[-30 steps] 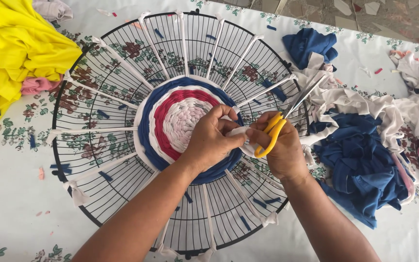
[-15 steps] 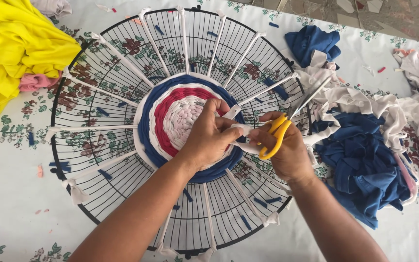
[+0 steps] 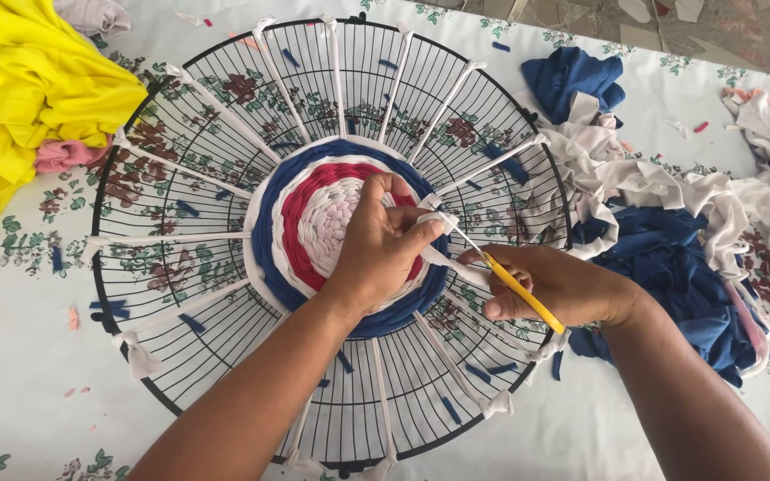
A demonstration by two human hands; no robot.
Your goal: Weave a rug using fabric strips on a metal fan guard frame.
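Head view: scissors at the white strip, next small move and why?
Probably close the scissors on the white fabric strip. The left hand pinches the strip's end taut over the woven disc, the right hand holds the yellow handles, and the blade tips sit right at the strip.

The left hand (image 3: 383, 242) hides part of the woven circle (image 3: 314, 223). The scissors' (image 3: 514, 289) blades are too small to tell. The yellow cloth (image 3: 20, 89) is cut off at the table's left edge.

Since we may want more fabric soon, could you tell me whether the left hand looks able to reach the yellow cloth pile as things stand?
Probably not yet: the left hand pinches a white strip; the yellow cloth pile lies unobstructed.
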